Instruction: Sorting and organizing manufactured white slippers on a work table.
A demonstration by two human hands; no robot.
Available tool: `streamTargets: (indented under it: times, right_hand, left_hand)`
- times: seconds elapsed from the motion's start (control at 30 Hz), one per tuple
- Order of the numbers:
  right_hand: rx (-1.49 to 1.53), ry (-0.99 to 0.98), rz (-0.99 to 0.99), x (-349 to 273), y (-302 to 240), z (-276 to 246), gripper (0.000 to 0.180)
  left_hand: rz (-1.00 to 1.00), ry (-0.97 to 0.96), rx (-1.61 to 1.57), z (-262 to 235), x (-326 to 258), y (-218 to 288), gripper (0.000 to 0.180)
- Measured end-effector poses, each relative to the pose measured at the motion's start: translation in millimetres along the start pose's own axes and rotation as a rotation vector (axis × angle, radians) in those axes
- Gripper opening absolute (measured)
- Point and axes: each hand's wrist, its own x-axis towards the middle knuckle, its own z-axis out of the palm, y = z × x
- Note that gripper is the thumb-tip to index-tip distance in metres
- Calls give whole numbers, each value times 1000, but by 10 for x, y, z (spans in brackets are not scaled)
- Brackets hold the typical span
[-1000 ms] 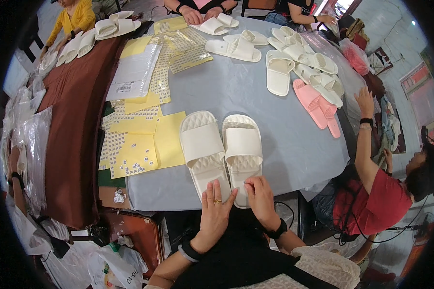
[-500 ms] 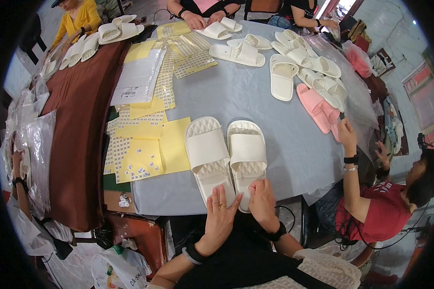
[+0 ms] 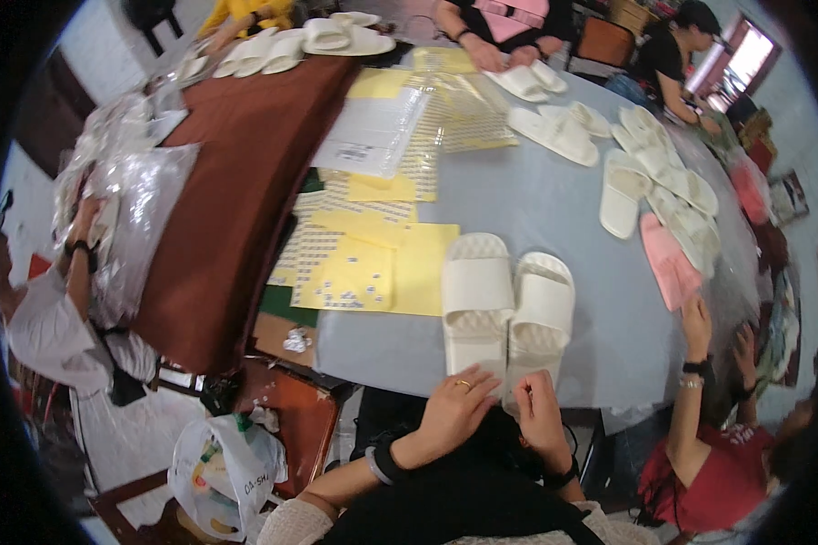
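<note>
Both hands have drawn back slightly, leaving more sole uncovered: the left hand, fingers loosely extended, and the right hand, bunched, contents impossible to tell, are at the heels of the white slippers, lower centre of the frame

White slippers, one pair, 4 o'clock: heel ends partly hidden by left hand and right hand. Right hand's grip, 5 o'clock: blurred; any contents too small to tell. Yellow sheets, 9 o'clock: printed marks blurred. Co-worker in yellow, 11 o'clock: head cut off by upper edge. Co-worker in red, 4 o'clock: blurred.
</note>
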Motion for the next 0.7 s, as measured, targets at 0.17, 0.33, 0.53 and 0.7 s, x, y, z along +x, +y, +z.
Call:
streamTargets:
  times: [0.17, 0.33, 0.53, 0.7]
  right_hand:
    - [-11, -140, -97, 29, -156, 160, 5]
    - [4, -152, -125, 49, -185, 270, 6]
    - [34, -159, -134, 55, -228, 405, 10]
    - [-15, -20, -158, 87, -219, 353, 12]
  left_hand:
    - [-45, 105, -43, -153, -82, 23, 15]
    - [-48, 129, -58, -288, -133, 9, 16]
    - [-122, 195, -23, -386, -241, -128, 14]
    - [-412, 508, 171, -749, -456, -583, 9]
